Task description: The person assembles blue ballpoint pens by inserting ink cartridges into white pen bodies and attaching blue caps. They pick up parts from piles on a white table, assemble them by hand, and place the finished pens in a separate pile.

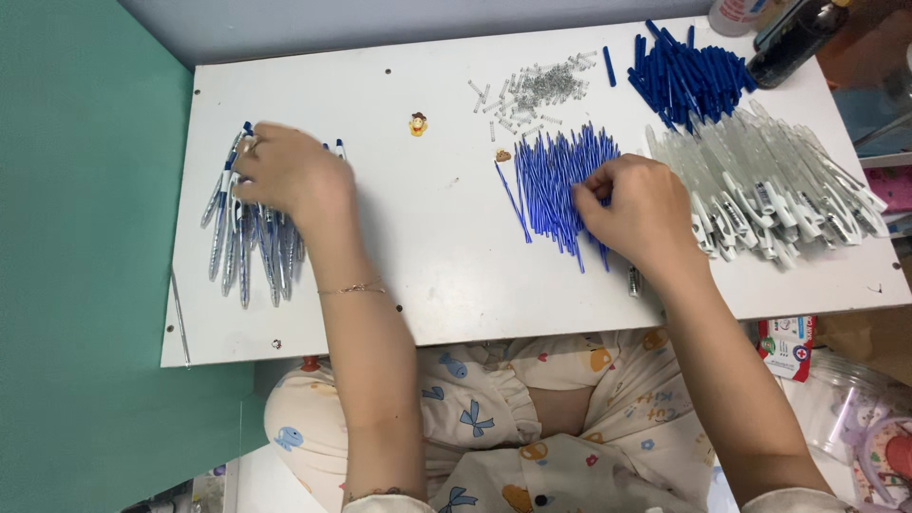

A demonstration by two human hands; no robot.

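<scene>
My left hand [290,176] lies palm down on the pile of finished pens [249,242] at the left of the white board [427,266], fingers bent over them; what they grip, I cannot tell. My right hand [638,214] reaches into the blue refills [551,185] mid-board, fingertips pinched together among them, beside the clear pen barrels [769,185].

One white worktop [427,275] carried five heaps, each too dense to count piece by piece: finished pens [249,242], blue refills [556,185], clear barrels [769,190], blue caps [689,76] and small springs [537,90]. Two hands, left [290,176] and right [636,214], were there, plus one tiny figure [418,123]
</scene>
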